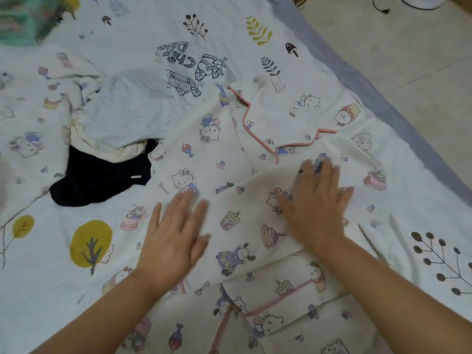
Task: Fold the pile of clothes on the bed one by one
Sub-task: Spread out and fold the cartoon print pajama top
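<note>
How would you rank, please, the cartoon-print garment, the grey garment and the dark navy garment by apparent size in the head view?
1. cartoon-print garment, spread widest.
2. grey garment.
3. dark navy garment, partly covered, so unsure.

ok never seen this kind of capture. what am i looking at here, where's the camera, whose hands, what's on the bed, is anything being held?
There is no robot: a person is folding laundry with bare hands. The single picture comes from a wide-angle camera worn on the head, looking forward and down, so the arms enter from the bottom edge.

The left hand and right hand both lie flat with straight fingers on a white cartoon-print garment with pink trim, spread on the bed. They press or smooth it; neither grips anything.

Further left lie a dark navy garment, a light grey one and a white one with black line drawings. All rest on a white bedsheet printed with trees and leaves. The floor shows at upper right.
</note>
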The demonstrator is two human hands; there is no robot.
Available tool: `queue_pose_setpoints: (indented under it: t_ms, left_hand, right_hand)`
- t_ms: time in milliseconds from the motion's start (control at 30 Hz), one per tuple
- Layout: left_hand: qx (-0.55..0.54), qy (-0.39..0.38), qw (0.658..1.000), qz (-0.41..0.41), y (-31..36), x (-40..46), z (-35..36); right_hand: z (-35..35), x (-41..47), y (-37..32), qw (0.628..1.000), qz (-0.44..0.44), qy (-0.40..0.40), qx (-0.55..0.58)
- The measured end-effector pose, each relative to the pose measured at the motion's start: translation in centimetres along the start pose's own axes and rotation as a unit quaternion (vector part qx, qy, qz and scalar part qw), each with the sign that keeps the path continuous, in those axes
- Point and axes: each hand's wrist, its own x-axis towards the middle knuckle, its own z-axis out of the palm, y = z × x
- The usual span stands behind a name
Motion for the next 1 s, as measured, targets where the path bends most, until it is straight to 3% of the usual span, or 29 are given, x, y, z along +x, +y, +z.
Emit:
queue_pose_setpoints:
  t_ms: [67,233,433,533,667,833,1000]
  left_hand:
    - [0.037,-0.055,0.997,0.025,-1.0,-0.6,1.9]
    - [0.077,-0.101,0.992,0.014,-2.0,-0.8,3.3]
    - [0.017,-0.036,0.999,0.015,1.3,-2.2,0.2]
    - [-0.015,-0.02,0.998,0.063,4.2,-3.7,-0.8]
    - [-0.007,-0.072,0.99,0.117,6.9,-5.1,-0.3]
    - [0.002,-0.124,0.984,0.129,7.5,-6.4,0.0]
    - [-0.029,-0.092,0.986,0.136,5.4,-8.2,-0.4]
  right_hand:
    - [2.3,-0.6,1.4,0.996,-0.023,-0.068,-0.061]
    - [1.7,-0.6,3.5,0.991,-0.049,-0.115,-0.058]
    - [-1.2,-8.4,1.4,0.989,-0.111,-0.002,0.093]
    - [-0.4,-13.0,2.3,0.993,-0.076,-0.03,0.089]
    - [-0.3,-16.1,4.1,0.993,-0.026,-0.112,0.027]
    - [-2.6,-19.6,7.0,0.992,-0.005,-0.055,0.113]
    - [-1.9,-22.9,10.7,0.976,0.092,-0.165,-0.104]
